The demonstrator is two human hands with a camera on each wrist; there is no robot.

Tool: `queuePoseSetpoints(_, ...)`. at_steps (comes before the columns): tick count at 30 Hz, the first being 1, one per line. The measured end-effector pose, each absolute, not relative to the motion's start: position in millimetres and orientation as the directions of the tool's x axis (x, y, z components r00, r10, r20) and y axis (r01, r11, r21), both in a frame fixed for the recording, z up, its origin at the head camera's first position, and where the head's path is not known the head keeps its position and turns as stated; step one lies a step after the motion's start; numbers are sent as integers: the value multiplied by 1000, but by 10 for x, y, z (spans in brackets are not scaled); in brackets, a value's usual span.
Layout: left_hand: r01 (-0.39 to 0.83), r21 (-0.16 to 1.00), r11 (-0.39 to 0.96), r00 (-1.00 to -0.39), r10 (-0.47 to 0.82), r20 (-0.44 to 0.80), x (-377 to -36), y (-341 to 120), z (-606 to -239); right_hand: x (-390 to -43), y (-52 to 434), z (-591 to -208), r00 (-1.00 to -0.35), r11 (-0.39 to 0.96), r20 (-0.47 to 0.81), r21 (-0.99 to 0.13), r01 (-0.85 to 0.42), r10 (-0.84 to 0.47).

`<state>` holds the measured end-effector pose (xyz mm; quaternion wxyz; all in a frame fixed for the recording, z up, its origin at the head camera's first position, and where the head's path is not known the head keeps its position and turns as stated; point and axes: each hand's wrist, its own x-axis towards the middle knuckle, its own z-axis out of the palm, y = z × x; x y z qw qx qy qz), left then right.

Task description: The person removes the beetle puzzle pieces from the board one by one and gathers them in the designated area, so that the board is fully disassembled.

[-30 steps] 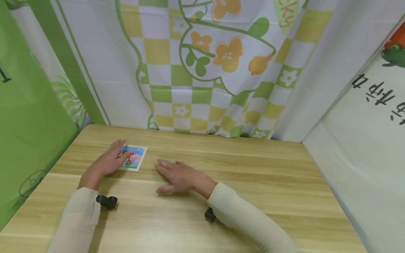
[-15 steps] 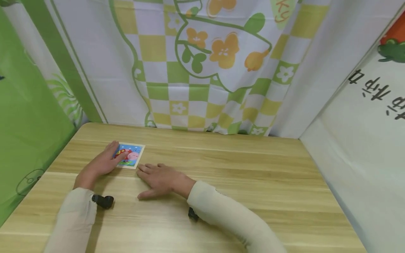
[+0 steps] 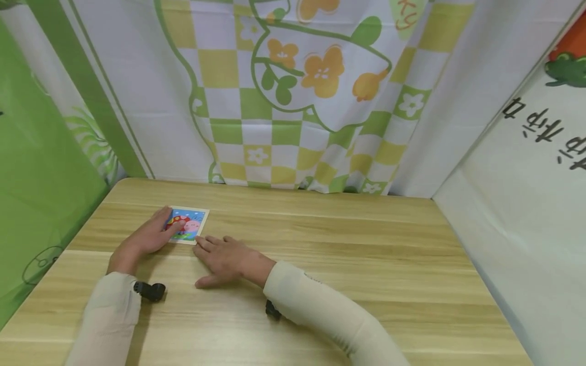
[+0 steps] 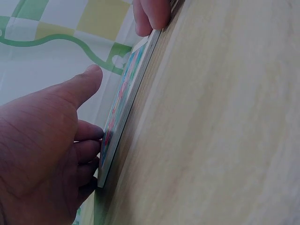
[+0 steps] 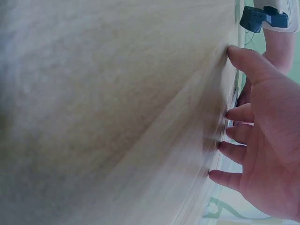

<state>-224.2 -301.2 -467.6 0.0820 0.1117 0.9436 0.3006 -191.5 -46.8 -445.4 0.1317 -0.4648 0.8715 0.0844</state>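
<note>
Head view: left hand [image 3: 145, 237] fingers flat on card [image 3: 192, 225]; right hand [image 3: 224, 258] fingers relaxed beside.

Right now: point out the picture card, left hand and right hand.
picture card [image 3: 192, 226], head view, on its exposed blue face.
left hand [image 3: 144, 239], head view, on the back of the hand.
right hand [image 3: 226, 258], head view, on the back of the hand.

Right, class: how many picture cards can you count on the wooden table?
1. The picture card lies flat on the table, far left, with the left hand resting on it and the right hand at its near corner. Any cards stacked beneath would be hidden.
</note>
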Motion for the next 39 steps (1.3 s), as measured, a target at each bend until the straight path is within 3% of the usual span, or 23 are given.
queuePoseSetpoints(12, 160, 515, 842, -963, 248, -106, -2218, -2971, -4685, -1940, -457, -4432, -527, 555, -351, 24, -832, -774)
queuePoseSetpoints(28, 164, 518, 839, -949, 279, -150, -2134, -2771, -4553, -1962, -86, -4450, -510, 542, -282, -44, -839, -813)
queuePoseSetpoints(39, 271, 480, 834, -931, 354, -90, -2085, -2461, -4595, -1907, 352, -4444, -509, 544, -237, -112, -832, -827)
